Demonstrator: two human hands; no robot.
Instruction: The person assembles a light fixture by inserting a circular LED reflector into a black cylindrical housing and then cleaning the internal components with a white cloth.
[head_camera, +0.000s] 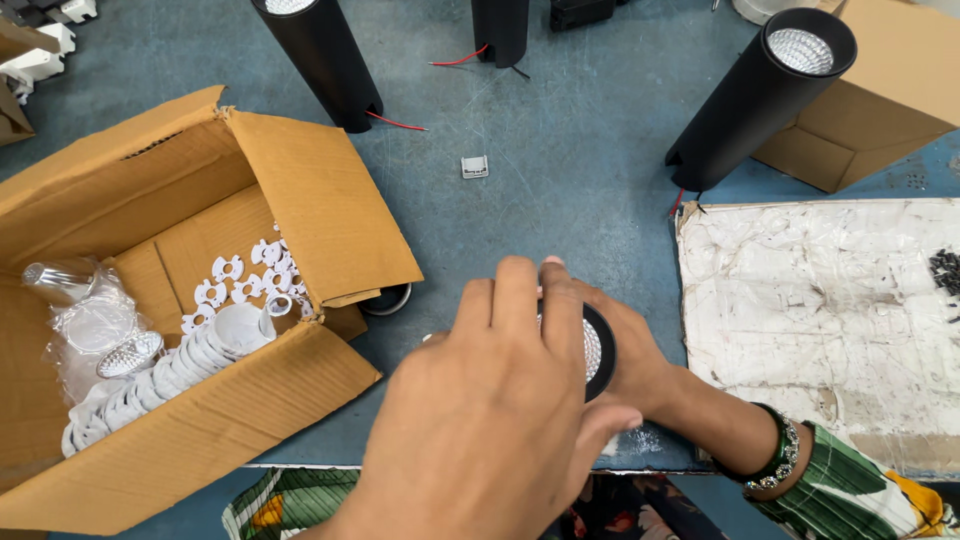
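Item: black cylindrical lamp housing (600, 352), standing on end on the blue-grey worktable (560, 200), its ribbed reflector face upward. We take this housing as our landmark.

Left hand (490, 430): laid over the top of the housing, fingers curled down around its rim, grasping it from above; it hides most of the opening, so we cannot tell what lies under the palm.

Right hand (630, 365): wrapped around the housing's far side, fingers closed on the wall, apparently steadying it upright so the top stays level.

Left of the housing: open cardboard box (330, 210), tipped with its flaps spread toward us, so the stacked white reflector cups (175, 375) and flat white clips (250, 270) sit within reach.

Beyond the housing: two like black housings (325, 65) (755, 100), leaning, red wires trailing, and a small white square part (475, 167).

Right of the housing: worn white board (810, 320), dark screws (945, 272) at its edge.
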